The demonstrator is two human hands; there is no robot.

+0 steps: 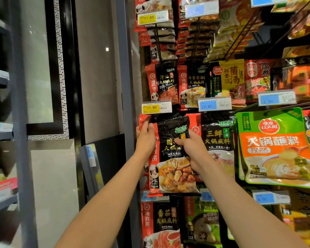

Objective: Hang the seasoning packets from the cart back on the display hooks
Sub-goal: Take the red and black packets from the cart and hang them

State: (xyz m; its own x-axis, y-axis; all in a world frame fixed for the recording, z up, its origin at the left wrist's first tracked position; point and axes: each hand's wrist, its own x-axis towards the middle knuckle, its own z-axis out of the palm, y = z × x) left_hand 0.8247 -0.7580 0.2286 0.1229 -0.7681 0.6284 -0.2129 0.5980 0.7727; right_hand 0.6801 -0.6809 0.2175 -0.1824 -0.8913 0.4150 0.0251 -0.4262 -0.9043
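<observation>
Fingers [147, 125] of left hand [145, 138] curl over top left corner of black seasoning packet [174, 158]; right hand [190, 145] pinches its upper right. Packet held against hook display wall, under yellow price tag [157, 107], beside green sauce packet [276, 149]. Grey shelving [2, 136] far left; white wall panel [41, 68] with black fretwork border.

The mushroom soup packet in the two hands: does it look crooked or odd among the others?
Yes. The mushroom soup packet tilts, its top leaning left, while its neighbours hang straight. The left hand grips its top left corner and the right hand pinches its upper right part. Whether it is on a hook cannot be seen.
</observation>
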